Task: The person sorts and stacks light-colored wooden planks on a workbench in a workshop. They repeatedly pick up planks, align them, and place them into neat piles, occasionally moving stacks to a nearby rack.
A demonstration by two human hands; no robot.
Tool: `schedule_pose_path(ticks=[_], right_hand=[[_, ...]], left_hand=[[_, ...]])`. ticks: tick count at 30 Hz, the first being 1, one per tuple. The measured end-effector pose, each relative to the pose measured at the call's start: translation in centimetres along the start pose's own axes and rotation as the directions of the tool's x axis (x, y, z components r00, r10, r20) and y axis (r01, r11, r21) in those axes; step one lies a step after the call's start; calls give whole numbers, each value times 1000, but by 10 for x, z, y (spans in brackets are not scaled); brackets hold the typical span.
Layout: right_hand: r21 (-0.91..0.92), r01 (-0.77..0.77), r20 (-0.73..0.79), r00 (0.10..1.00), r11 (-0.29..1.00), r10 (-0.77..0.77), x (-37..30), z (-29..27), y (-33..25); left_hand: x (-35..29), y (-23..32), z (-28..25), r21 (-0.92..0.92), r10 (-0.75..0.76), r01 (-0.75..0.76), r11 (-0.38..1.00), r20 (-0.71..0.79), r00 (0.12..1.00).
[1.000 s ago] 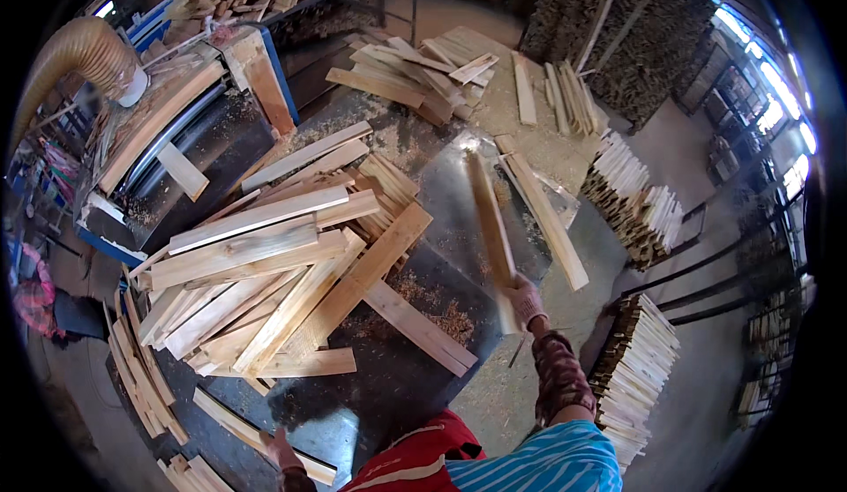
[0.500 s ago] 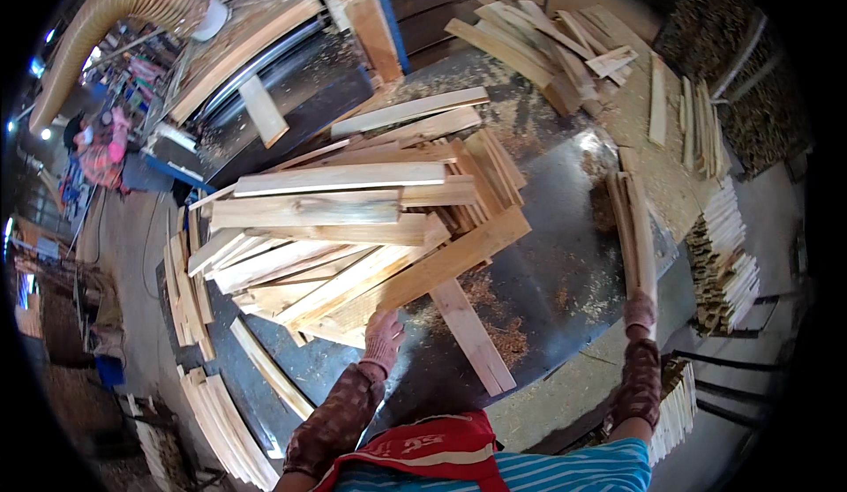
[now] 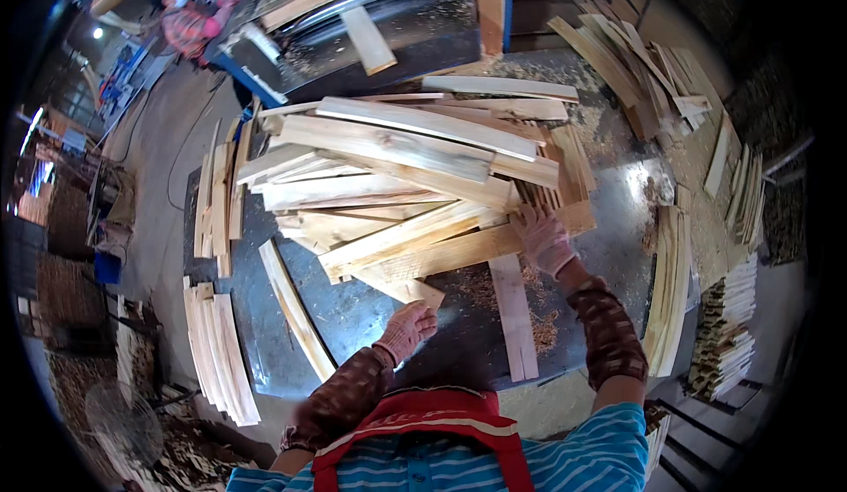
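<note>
A heap of pale wooden boards (image 3: pixel 388 143) lies crosswise on the dark metal table (image 3: pixel 609 271) in front of me. My left hand (image 3: pixel 408 329), in a knit glove, is closed at the near end of a wooden board (image 3: pixel 401 287) that sticks out under the heap. Its fingertips are partly hidden. My right hand (image 3: pixel 544 240), gloved too, lies with spread fingers over a longer board (image 3: pixel 468 251) at the heap's near right side. Between the hands, a single board (image 3: pixel 514 320) points toward me.
Stacked strips (image 3: pixel 668 289) lie along the table's right edge. More boards (image 3: pixel 216 342) lie at its left edge, near a lone strip (image 3: pixel 296 311). A machine with a roller (image 3: pixel 362 2) stands beyond the heap. Another person (image 3: pixel 188 29) is at the far left.
My right hand has left the strips at the right edge and come over to the heap. My left hand has stayed near the heap's front. The whole view has shifted.
</note>
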State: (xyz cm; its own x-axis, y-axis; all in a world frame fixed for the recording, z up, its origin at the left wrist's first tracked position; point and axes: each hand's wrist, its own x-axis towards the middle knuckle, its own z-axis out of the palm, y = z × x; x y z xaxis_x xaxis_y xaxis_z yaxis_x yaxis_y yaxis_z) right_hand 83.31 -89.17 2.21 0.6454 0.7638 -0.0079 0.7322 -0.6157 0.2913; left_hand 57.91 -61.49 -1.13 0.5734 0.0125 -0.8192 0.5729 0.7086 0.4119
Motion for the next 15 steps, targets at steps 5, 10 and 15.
schedule_pose_path(ticks=[5, 10, 15], right_hand=[[779, 25, 229, 919, 627, -321, -52, -4, -6], [896, -438, 393, 861, -75, -324, -85, -80, -94], [920, -213, 213, 976, 329, 37, -34, -83, -194]], left_hand=[[-31, -4, -23, 67, -37, 28, 997, 123, 992], [-79, -12, -9, 69, -15, -20, 997, 467, 884], [-86, 8, -12, -211, 266, -208, 955, 306, 914]])
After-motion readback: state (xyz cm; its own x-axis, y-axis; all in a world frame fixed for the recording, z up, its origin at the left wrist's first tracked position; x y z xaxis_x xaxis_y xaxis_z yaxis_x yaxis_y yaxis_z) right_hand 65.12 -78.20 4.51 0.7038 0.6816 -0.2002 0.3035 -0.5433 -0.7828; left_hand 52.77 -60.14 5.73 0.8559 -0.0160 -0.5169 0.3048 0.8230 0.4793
